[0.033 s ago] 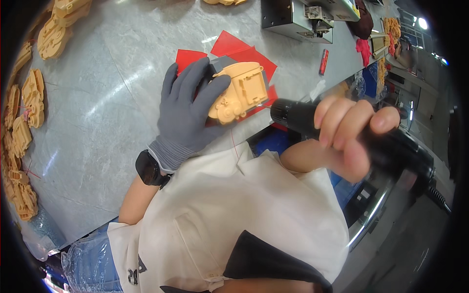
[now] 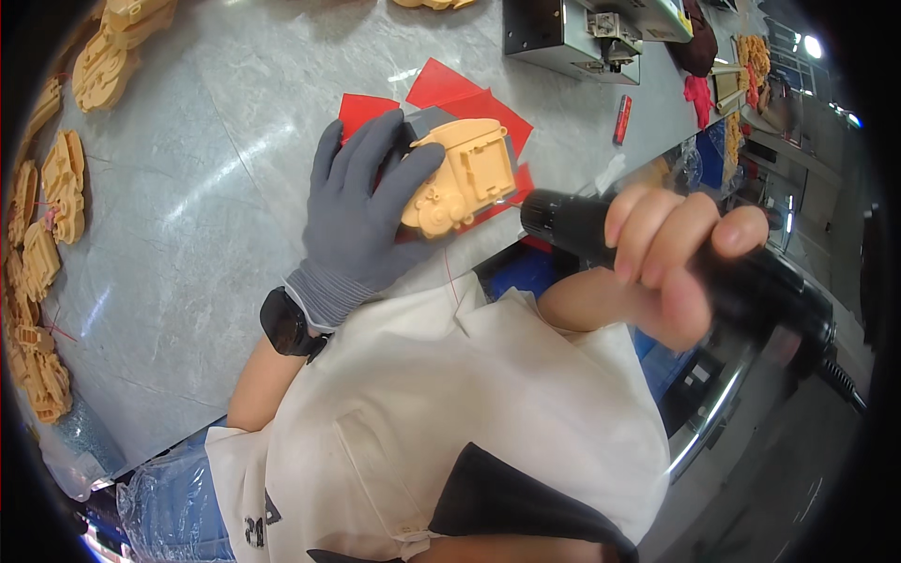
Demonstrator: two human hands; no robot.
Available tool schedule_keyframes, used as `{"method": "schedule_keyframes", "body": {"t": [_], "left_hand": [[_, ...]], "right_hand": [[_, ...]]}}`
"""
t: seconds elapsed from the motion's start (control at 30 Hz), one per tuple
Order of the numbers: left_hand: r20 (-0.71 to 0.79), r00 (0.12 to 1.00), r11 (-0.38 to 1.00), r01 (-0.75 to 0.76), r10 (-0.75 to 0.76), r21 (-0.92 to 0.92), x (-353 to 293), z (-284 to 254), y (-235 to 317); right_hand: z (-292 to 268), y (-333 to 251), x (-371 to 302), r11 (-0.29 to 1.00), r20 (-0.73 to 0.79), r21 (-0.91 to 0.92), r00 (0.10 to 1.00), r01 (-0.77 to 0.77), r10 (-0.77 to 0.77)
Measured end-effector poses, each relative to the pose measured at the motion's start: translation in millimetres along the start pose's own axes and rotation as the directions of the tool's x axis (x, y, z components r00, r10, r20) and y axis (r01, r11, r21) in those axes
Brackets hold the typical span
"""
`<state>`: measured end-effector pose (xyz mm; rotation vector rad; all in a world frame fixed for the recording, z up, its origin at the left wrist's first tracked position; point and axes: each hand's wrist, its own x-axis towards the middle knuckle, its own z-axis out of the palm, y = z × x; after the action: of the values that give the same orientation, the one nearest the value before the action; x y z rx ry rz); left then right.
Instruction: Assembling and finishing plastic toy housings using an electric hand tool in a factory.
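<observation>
My left hand (image 2: pixel 361 202), in a grey glove, grips an orange-yellow moulded plastic housing (image 2: pixel 483 167) by its left side, with the thumb partly hidden beneath it. A grey block (image 2: pixel 430 122) shows under the housing, over several red sheets (image 2: pixel 450 86). Bare, my right hand (image 2: pixel 671 253) is wrapped round a black corded electric screwdriver (image 2: pixel 568 218). The thin bit points left, its tip at the housing's lower right edge; whether it touches a screw is too small to tell. A thin red wire (image 2: pixel 449 272) hangs below the housing.
More orange-yellow housings (image 2: pixel 64 188) line the table's left edge. A metal box-like device (image 2: pixel 572 42) stands at the back right, with a red marker-like stick (image 2: pixel 622 119) in front of it. The grey table (image 2: pixel 188 235) ends at a slanting right edge. The screwdriver's coiled cord (image 2: pixel 840 380) trails right.
</observation>
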<state>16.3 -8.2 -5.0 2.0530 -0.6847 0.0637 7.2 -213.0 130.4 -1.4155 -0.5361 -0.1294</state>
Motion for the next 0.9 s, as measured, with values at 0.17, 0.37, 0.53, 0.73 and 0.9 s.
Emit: {"method": "schedule_keyframes", "body": {"t": [0.17, 0.37, 0.53, 0.73, 0.9], "left_hand": [[0.018, 1.000, 1.000, -0.004, 0.005, -0.026, 0.4, -0.5, 0.6], [0.025, 1.000, 1.000, -0.008, 0.009, -0.011, -1.0, 0.1, 0.2], [0.027, 1.000, 1.000, -0.005, 0.005, -0.008, -0.5, 0.8, 1.5], [0.025, 1.000, 1.000, -0.005, 0.005, -0.016, -1.0, 0.4, 0.5], [0.021, 1.000, 1.000, 0.000, 0.001, -0.008, 1.1, 0.1, 1.3]], "right_hand": [[2.7, -0.7, -2.9, 0.999, -0.055, 0.008, 0.998, 0.042, -0.041], [-3.2, -0.7, -2.4, 0.999, -0.013, 0.032, 0.999, 0.039, -0.039], [1.1, 1.7, -2.0, 0.999, -0.035, 0.012, 0.999, 0.036, -0.035], [4.7, 5.6, -0.4, 1.000, -0.008, 0.004, 1.000, 0.026, -0.026], [2.3, 3.1, 1.1, 0.998, 0.075, -0.064, 0.997, -0.003, 0.007]]}}
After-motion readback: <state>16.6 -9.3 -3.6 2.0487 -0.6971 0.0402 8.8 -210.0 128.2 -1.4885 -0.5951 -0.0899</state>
